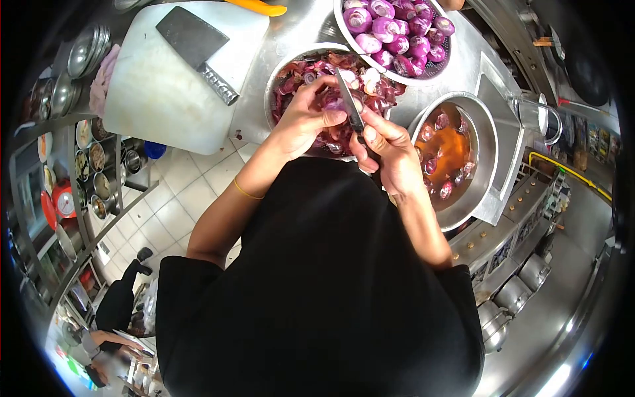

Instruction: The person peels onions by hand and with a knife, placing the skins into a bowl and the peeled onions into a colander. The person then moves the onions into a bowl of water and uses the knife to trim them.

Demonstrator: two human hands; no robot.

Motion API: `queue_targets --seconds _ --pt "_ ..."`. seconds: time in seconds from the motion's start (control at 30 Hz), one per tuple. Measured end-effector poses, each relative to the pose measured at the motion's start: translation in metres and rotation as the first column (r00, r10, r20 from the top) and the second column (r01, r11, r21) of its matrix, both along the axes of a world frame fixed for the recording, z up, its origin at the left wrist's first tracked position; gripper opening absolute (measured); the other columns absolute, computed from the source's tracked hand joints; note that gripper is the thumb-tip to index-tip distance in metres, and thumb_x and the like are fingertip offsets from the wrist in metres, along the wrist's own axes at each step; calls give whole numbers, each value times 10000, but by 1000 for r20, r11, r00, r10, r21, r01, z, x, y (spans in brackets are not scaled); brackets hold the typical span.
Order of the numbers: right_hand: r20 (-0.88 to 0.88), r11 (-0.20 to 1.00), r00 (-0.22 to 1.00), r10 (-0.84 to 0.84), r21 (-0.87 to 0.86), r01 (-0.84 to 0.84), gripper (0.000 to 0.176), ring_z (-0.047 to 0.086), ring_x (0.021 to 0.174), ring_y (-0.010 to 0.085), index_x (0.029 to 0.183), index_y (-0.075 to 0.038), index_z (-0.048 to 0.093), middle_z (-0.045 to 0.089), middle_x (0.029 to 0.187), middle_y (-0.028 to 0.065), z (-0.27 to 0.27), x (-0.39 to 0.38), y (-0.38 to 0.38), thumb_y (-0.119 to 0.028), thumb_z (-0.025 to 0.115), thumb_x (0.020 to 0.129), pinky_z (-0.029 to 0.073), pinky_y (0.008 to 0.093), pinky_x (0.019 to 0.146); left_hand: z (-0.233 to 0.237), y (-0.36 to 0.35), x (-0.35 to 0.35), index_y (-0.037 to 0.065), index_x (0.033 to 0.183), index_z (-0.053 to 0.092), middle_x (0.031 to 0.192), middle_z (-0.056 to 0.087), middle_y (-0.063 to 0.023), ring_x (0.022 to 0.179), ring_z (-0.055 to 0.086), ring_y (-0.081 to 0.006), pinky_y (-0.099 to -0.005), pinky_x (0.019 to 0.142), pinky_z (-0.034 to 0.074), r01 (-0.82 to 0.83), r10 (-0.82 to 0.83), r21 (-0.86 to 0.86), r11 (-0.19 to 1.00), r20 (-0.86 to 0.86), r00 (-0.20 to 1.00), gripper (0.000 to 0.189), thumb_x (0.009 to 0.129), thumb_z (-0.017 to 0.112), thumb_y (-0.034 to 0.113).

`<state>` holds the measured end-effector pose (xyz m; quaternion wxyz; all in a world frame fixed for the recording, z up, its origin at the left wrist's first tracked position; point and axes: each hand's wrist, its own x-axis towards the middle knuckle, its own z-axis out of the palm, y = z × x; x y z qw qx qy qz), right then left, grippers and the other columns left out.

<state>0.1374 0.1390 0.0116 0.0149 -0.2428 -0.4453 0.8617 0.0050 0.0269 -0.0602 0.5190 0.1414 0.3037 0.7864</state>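
Observation:
My left hand [305, 122] has its fingers and thumb closed round a red onion [335, 101], which is partly covered by the fingers and the blade. In my right hand [391, 147] is a small knife [348, 102], its blade pointing up and away from me across the onion. Both hands are over a metal bowl [269, 99] filled with purple onion skins [291, 83] and scraps. Beyond it, a colander [344, 30] holds many peeled red onions [385, 29]. To the right, a steel pot [486, 145] contains onions floating in brownish water [452, 151].
A cleaver [195, 41] lies on a white cutting board [155, 112] at the left. At the board's far edge is a yellow-orange object [261, 6]. A metal jug [533, 114] stands at the right. Another person [116, 308] is at the lower left, over the tiled floor [178, 185].

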Motion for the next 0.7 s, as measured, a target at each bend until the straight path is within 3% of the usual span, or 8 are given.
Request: queue_targets --seconds 0.2,0.27,0.33,0.47,0.5,0.57,0.6,0.7 --pt "58 953 952 -302 42 300 340 353 478 100 1300 -77 454 490 688 63 11 1 31 -179 438 975 289 225 431 6 -7 -10 14 1180 507 1057 584 -57 983 570 -123 -264 824 504 -132 127 -7 991 -224 966 497 734 722 -31" --pt "90 970 966 -244 49 240 384 358 482 102 1348 -75 405 487 688 57 1 6 39 -176 434 979 289 225 438 9 -9 -13 22 1202 493 1094 556 -49 964 558 -111 -264 823 506 -121 121 14 993 -246 962 494 754 695 -29" --pt "244 976 947 -207 124 181 427 361 496 99 1390 -81 363 480 690 48 -1 2 29 -179 434 980 294 221 452 14 -10 -14 38 1237 471 1149 523 -50 967 538 -102 -257 827 495 -84 85 21 996 -67 994 485 790 654 -7" --pt "111 967 989 -102 245 72 511 362 521 67 1430 -67 308 455 662 -7 -2 1 12 -105 477 949 315 198 481 7 -13 -19 70 1228 438 1126 516 -52 1015 512 -149 -352 800 498 -61 60 88 994 13 998 381 863 540 106" --pt "112 969 989 -98 238 69 511 362 521 67 1430 -67 308 455 662 -7 0 0 11 -105 477 949 315 198 481 7 -14 -19 79 1209 400 1117 508 -56 1054 505 -180 -391 810 499 -44 45 55 998 -14 999 364 866 509 133" --pt "70 875 997 23 481 -54 508 376 545 58 1418 -52 333 441 662 -22 2 0 11 -95 494 938 331 194 515 12 -13 -12 73 1210 384 1152 487 -87 1083 496 -212 -392 872 456 -132 132 -3 991 -19 991 381 851 499 132" --pt "80 846 995 53 526 -87 488 387 589 56 1392 -36 376 421 666 -31 4 -2 8 -83 514 927 348 197 563 14 -12 -8 67 1210 368 1187 465 -118 1113 488 -245 -394 935 412 -216 215 -51 975 -28 976 399 836 489 132" --pt "135 807 989 63 576 -130 442 389 631 67 1348 -45 454 405 676 -34 6 -6 0 -85 541 917 361 207 605 16 -10 -3 83 1211 336 1213 451 -131 1173 461 -265 -448 955 415 -207 205 -48 977 -42 978 412 826 477 125"
